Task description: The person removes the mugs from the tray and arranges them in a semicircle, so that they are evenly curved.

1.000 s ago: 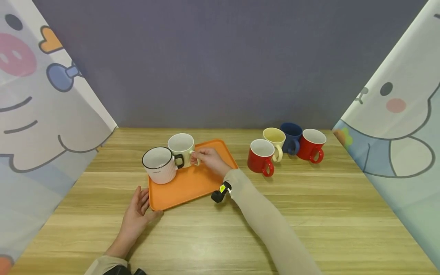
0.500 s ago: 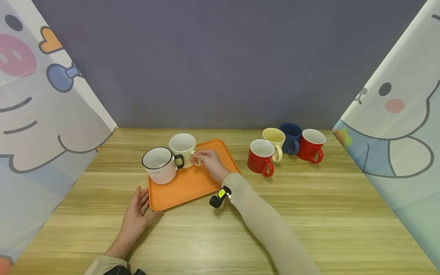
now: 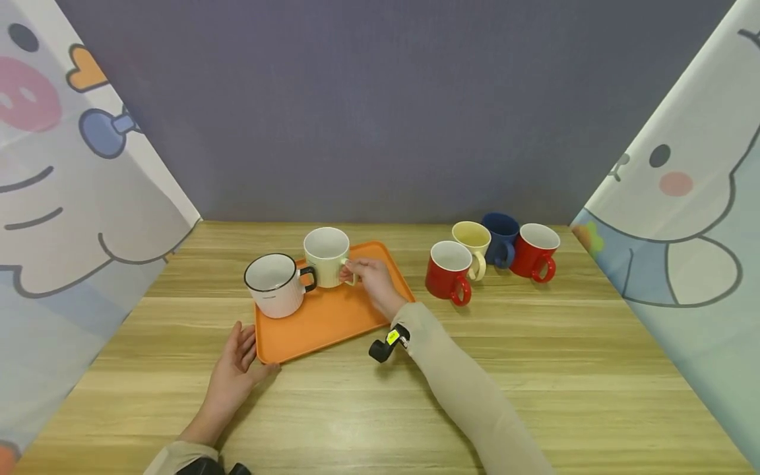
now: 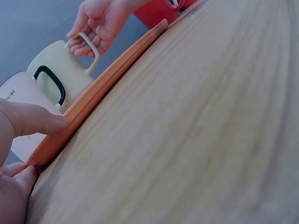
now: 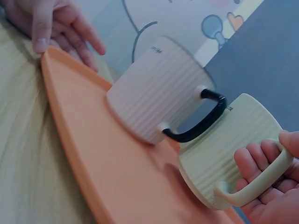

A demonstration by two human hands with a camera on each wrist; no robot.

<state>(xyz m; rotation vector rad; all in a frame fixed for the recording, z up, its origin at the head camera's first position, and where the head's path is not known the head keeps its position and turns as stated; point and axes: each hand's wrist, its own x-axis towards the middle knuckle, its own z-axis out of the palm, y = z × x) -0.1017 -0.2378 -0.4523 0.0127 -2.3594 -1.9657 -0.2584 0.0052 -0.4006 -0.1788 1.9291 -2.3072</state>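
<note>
My right hand (image 3: 371, 280) holds the handle of a pale cream ribbed mug (image 3: 326, 257), its fingers curled through the loop and the thumb on top, as the right wrist view shows. The base of this mug is close over the orange tray (image 3: 320, 326), with a shadow beside it. Left of it a white ribbed mug (image 3: 276, 290) with a black rim and black handle (image 5: 201, 126) stands upright on the tray. My left hand (image 3: 234, 369) touches the tray's near left corner, thumb along the front edge and relaxed fingers at the left side.
To the right of the tray stand a red mug (image 3: 445, 277), a yellow mug (image 3: 469, 234), a blue mug (image 3: 501, 232) and another red mug (image 3: 528, 257), close together. Behind the wooden table (image 3: 534, 369) rises a grey panel (image 3: 380, 119); cartoon-printed sheets flank both sides.
The cream mug has moved a little to the right with my right hand, widening its distance from the white mug. My left hand stays at the tray's corner.
</note>
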